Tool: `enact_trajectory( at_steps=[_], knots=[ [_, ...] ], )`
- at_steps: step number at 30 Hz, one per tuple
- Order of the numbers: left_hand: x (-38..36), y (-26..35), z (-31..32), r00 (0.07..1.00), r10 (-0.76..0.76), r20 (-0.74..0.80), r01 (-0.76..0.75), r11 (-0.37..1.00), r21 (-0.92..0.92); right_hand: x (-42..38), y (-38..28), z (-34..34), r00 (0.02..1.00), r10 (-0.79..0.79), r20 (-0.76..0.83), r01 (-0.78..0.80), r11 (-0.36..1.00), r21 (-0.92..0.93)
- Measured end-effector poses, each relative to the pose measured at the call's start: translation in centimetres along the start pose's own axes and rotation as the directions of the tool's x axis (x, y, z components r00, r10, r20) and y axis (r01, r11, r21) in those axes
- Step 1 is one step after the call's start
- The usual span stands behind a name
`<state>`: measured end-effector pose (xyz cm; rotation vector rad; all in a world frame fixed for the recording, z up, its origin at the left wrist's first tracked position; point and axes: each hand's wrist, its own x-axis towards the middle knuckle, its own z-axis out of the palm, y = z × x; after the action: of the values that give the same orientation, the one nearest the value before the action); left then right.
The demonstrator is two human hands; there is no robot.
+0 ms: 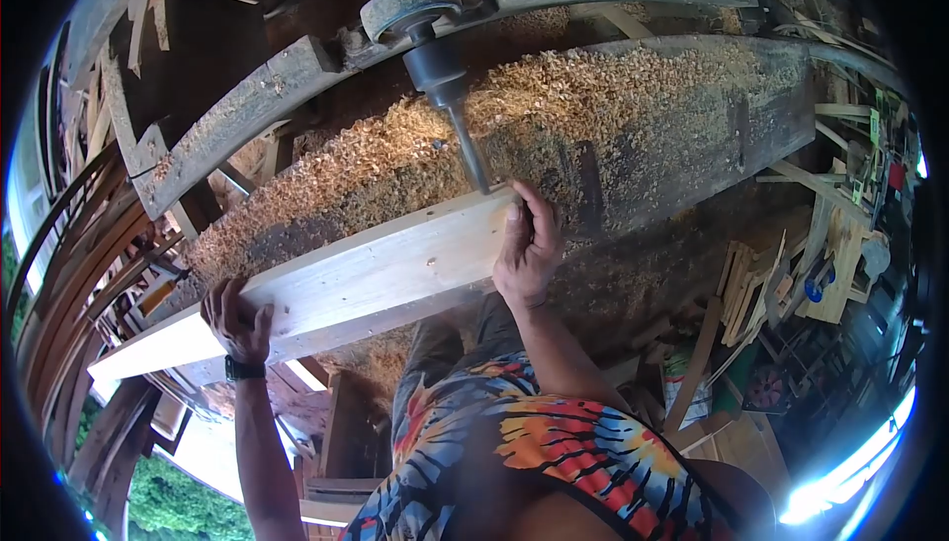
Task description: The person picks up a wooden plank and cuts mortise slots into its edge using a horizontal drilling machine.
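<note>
Left hand (237, 322) and right hand (529, 256), well apart, clamp a wooden plank (381, 266) beside a drill bit (469, 146), apparently aligning its edge; boring would call for steady pressure.

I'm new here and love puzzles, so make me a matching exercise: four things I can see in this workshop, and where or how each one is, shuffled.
Things:
1. Board
2. Wristwatch
3. Wood shavings
4. Drill bit

Places and states:
A. Strewn over the worktop
B. Slim, its tip by the board's far edge
C. Strapped above the left hand, around the wrist
D. Pale, with the left hand and right hand on it

Right pairs: 1-D, 2-C, 3-A, 4-B.
</note>
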<state>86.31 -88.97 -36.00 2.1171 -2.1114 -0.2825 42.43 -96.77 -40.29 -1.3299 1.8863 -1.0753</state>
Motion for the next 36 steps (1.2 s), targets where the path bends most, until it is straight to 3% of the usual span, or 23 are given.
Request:
enact_trajectory(
  at_steps=[26,36],
  knots=[
    [0.4,0.14,-0.11,1.0,-0.011,0.015,0.011,1.0,-0.012,0.19,0.28,-0.21,0.998,-0.061,0.03,0.062,0.997,-0.048],
    [0.24,0.16,-0.29,0.998,-0.041,0.055,0.041,0.999,0.001,0.28,-0.24,-0.14,0.999,-0.014,0.028,0.016,0.998,-0.061]
  ],
)
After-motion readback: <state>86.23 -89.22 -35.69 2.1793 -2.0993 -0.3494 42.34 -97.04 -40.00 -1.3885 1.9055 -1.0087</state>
